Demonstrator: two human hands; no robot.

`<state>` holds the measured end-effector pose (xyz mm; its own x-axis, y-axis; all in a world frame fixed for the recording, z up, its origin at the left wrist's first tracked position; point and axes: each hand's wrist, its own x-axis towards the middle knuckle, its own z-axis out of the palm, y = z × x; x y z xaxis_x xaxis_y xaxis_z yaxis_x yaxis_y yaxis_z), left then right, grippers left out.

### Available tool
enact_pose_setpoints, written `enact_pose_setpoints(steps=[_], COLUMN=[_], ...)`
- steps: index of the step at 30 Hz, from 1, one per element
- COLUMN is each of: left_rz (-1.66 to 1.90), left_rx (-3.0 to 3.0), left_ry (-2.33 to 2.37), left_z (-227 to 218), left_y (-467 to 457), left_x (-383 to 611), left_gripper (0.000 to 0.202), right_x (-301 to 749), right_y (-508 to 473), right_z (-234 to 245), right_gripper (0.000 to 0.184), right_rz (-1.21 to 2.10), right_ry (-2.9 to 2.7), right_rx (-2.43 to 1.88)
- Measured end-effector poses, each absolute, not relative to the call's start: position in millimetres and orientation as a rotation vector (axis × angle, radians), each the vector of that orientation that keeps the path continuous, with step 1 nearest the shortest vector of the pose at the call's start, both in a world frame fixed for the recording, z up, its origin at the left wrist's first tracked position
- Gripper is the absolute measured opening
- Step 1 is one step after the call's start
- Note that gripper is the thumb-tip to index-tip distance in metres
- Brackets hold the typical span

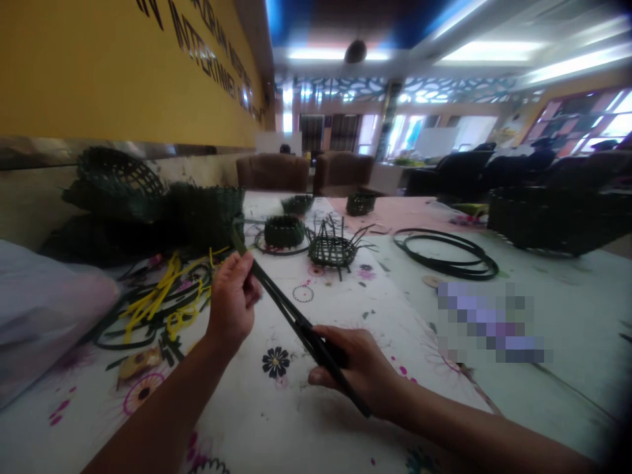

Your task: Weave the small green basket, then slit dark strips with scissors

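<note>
Over the flowered tablecloth [296, 415], the left hand [231, 297] is pinching the dark strips [266, 280] near their far end and the right hand [365, 362] is gripping them lower down, while sound handling is, in judgement, requiring even tension and flat, untwisted lengths.

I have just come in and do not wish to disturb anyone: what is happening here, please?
A person's left hand pinches dark strips near their far end, and the right hand grips them nearer the body, above a flowered tablecloth. Beyond the hands stands a basket with loose ends sticking out, beside a small round basket. Yellow strips lie to the left, dark hoops to the right.
</note>
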<state>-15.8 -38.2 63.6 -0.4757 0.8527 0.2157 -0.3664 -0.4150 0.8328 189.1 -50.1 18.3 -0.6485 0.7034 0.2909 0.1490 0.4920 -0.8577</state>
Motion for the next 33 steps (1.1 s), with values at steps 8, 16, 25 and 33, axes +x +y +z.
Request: enact_pose_setpoints(steps=[8, 16, 25, 33], left_rz=[1.935, 1.958, 1.949, 1.973], left_rx=[0.886, 0.971, 0.960, 0.882], left_ry=[0.877, 0.854, 0.883, 0.892], left_z=[66.1, 69.4, 67.8, 75.6], left_y=[-43.0, -53.2, -51.6, -47.1], left_x=[-10.8, -3.2, -2.9, -16.8], left_gripper=[0.038, 0.037, 0.038, 0.040], right_x=[190.8, 194.6, 194.2, 195.8], right_y=[-50.9, -51.5, -52.5, -54.4], right_z=[16.4, 18.7, 23.7, 28.8], right_gripper=[0.042, 0.041, 0.026, 0.025], right_rz=[1.053, 1.053, 1.005, 0.968], right_ry=[-2.113, -2.099, -2.139, -2.195], right_rx=[-0.809, -0.692, -0.657, -0.671])
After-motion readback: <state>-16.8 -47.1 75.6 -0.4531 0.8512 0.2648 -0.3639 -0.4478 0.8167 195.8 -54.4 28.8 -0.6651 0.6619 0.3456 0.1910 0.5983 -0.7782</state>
